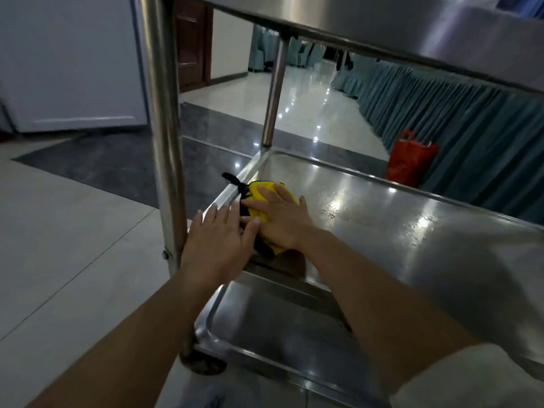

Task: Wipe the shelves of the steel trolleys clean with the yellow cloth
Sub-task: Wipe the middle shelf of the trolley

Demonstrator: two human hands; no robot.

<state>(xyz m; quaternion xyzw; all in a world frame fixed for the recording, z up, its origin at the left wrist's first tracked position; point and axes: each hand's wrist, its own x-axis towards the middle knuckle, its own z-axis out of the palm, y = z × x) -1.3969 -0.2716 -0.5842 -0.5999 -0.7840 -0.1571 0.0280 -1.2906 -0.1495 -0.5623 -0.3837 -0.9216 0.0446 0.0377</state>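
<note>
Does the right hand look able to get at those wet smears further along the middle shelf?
Probably yes. The right hand presses flat on the yellow cloth at the left end of the middle shelf, and the steel between it and the wet smears lies bare, with nothing in between.

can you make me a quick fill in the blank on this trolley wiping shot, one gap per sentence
1. The right hand presses a cloth whose main colour is ____.
2. The cloth lies on the trolley's ____ shelf, near its left end.
3. The left hand lies with fingers ____ beside the cloth, at the shelf's rim.
4. On the floor behind the trolley, by the teal table skirting, stands a ____ bag.

Missing words: yellow; middle; straight; red
</note>
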